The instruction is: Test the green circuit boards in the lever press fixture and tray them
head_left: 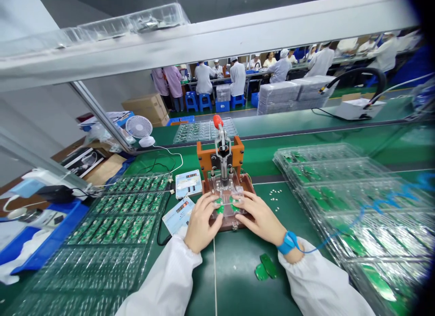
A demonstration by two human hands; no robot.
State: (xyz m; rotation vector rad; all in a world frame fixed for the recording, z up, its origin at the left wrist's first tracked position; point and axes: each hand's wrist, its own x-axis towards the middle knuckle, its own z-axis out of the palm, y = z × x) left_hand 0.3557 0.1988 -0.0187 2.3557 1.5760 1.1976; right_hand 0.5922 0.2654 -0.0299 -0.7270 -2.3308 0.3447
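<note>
My left hand [201, 223] and my right hand [260, 216] rest side by side on the base of a brown press fixture [222, 169] with a red-knobbed lever [217, 121]. Each hand's fingertips pinch or press a small green circuit board: the left board [219, 206], the right board [234, 205], both lying under the fixture's clear plate. My right wrist wears a blue strap [287, 242] with a coiled blue cord. Two loose green boards [265, 266] lie on the mat between my sleeves.
Clear trays of green boards [125, 212] lie at the left, stacked clear trays [346, 193] at the right. Two small meter boxes [188, 184] sit left of the fixture. A white fan [139, 128] stands behind. Other people work at benches far back.
</note>
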